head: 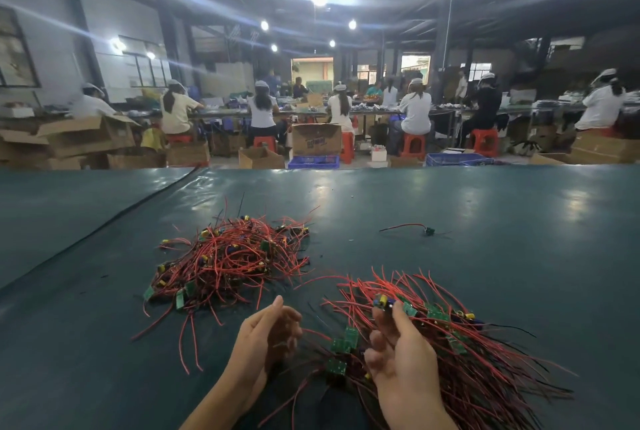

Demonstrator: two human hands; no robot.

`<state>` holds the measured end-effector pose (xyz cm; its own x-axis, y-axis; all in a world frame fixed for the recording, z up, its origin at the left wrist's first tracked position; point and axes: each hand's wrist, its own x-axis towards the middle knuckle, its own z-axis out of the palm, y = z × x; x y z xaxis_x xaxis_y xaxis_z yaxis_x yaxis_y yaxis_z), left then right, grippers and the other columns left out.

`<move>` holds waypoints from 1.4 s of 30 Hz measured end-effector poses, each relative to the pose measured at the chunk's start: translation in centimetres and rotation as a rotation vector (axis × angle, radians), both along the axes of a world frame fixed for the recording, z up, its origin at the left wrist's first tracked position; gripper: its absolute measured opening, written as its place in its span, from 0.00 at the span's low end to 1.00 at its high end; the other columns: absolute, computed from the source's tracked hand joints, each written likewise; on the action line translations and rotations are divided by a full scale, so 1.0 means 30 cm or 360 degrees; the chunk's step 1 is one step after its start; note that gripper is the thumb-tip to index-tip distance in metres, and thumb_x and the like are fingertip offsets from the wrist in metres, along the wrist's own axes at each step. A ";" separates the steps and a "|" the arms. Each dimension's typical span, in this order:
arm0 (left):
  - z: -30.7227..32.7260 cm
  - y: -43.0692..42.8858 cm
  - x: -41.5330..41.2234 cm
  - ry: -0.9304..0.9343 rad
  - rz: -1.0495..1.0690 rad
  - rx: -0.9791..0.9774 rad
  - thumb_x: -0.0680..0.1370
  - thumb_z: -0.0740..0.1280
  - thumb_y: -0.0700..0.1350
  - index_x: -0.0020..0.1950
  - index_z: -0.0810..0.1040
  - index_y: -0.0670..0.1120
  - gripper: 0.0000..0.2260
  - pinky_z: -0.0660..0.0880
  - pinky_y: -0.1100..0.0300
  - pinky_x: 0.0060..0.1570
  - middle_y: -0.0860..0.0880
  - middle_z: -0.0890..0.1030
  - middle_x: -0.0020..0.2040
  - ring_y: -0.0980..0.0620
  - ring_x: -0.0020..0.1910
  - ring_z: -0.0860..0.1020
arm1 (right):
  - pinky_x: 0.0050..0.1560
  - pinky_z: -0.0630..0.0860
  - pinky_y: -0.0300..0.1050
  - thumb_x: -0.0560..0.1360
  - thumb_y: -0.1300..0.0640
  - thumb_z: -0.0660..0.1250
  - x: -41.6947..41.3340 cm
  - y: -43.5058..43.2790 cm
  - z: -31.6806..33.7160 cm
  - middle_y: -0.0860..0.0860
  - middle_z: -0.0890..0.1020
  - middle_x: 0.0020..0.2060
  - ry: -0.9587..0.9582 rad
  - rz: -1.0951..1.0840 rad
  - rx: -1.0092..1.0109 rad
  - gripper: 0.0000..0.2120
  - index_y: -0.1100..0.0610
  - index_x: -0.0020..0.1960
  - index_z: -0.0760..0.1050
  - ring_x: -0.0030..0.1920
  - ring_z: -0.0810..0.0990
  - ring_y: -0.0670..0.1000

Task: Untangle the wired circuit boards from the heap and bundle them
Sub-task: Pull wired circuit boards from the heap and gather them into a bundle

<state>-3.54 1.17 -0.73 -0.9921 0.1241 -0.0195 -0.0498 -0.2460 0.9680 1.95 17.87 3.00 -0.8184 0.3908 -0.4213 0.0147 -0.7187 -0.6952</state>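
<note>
At a green work table (485,208), a person's right hand (398,353) pinches one circuit board (383,302) at the fingertips. It is held over the sorted bundle (450,343), whose boards cluster by that hand while the red wires fan away to the right and toward the table's near edge. The left hand (266,336), motion-blurred, stands open with its palm turned inward and appears to grip nothing. The tangled heap (228,263) lies ahead and to the left, just beyond the left hand's fingertips, so that hand is the nearer for the next pull. A stray board (429,231) sits well apart, farther back.
</note>
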 end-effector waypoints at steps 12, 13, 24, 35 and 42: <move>-0.026 0.022 0.009 0.0376 0.0061 -0.0487 0.80 0.56 0.52 0.34 0.82 0.42 0.23 0.69 0.63 0.25 0.43 0.81 0.30 0.48 0.28 0.74 | 0.16 0.65 0.31 0.81 0.58 0.62 0.006 -0.011 -0.014 0.52 0.79 0.39 -0.0110 -0.0054 -0.0350 0.09 0.63 0.51 0.77 0.19 0.72 0.42; -0.025 0.022 0.013 0.0374 0.0068 -0.0493 0.80 0.56 0.53 0.34 0.82 0.42 0.23 0.69 0.63 0.25 0.43 0.81 0.30 0.48 0.28 0.75 | 0.16 0.65 0.32 0.81 0.57 0.62 0.005 -0.012 -0.017 0.52 0.79 0.39 -0.0103 -0.0044 -0.0367 0.10 0.63 0.53 0.77 0.19 0.72 0.42; -0.030 0.029 0.029 0.0457 -0.0002 -0.0670 0.76 0.55 0.57 0.35 0.83 0.43 0.24 0.70 0.64 0.29 0.44 0.82 0.31 0.52 0.29 0.78 | 0.17 0.67 0.35 0.80 0.38 0.58 -0.004 -0.004 -0.038 0.53 0.83 0.42 -0.0096 -0.0058 -0.0408 0.27 0.58 0.68 0.71 0.22 0.71 0.47; -0.027 -0.036 -0.088 0.1188 0.0751 -0.1705 0.76 0.70 0.44 0.48 0.81 0.48 0.02 0.73 0.53 0.54 0.51 0.78 0.55 0.51 0.54 0.76 | 0.16 0.65 0.35 0.79 0.53 0.66 -0.009 -0.019 -0.031 0.52 0.83 0.41 -0.0027 -0.0024 -0.0266 0.07 0.57 0.50 0.77 0.18 0.68 0.43; -0.019 -0.082 -0.237 0.0366 0.0556 -0.2417 0.78 0.60 0.56 0.74 0.63 0.55 0.24 0.57 0.44 0.71 0.41 0.52 0.79 0.41 0.76 0.54 | 0.17 0.64 0.35 0.80 0.54 0.65 -0.001 -0.023 -0.019 0.53 0.83 0.39 0.0038 0.0156 -0.0185 0.08 0.57 0.53 0.78 0.19 0.68 0.43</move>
